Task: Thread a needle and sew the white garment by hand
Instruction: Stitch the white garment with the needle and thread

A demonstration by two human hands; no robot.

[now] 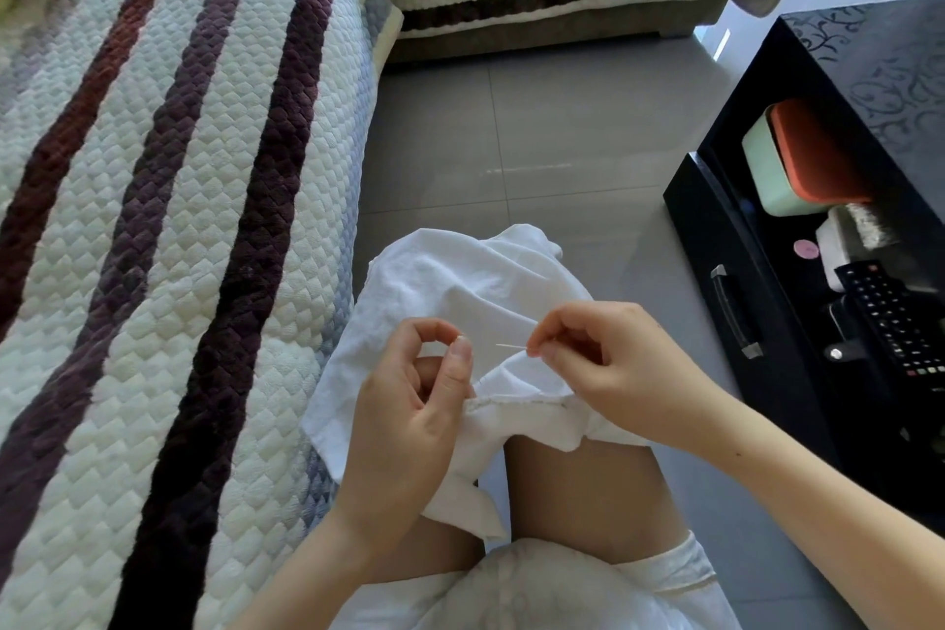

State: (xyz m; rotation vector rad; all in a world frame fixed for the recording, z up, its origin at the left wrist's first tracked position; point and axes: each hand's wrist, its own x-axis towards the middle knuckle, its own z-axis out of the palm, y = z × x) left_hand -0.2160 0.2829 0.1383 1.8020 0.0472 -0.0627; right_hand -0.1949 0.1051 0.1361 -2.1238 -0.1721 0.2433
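- White cloth garment (460, 281): crumpled, draped over my bare knees. I sit at the front edge of the sofa seat, and the cloth's left side touches the quilted sofa cover striped in cream and purple (179, 220).
- A stitched hem runs across the cloth's near part, between my two hands.
- Thin silver needle (511, 346): held level just above the cloth, beyond the hem, free end pointing towards my left.
- Right hand (608, 363): thumb and forefinger pinch the needle's right end; the other fingers are curled under.
- Left hand (409, 414): thumb and forefinger meet tip to tip in a ring. I cannot tell whether thread lies between them. The lower fingers curl over the hem's left end and hold the garment.
- The needle's free end and the left fingertips are near each other but apart.
- Grey tiled floor (511, 118) beyond my knees.
- Glossy black cabinet (716, 230) on the floor to my right; its open shelf holds a black remote control (890, 317) and a pale green box with an orange lid (797, 159).
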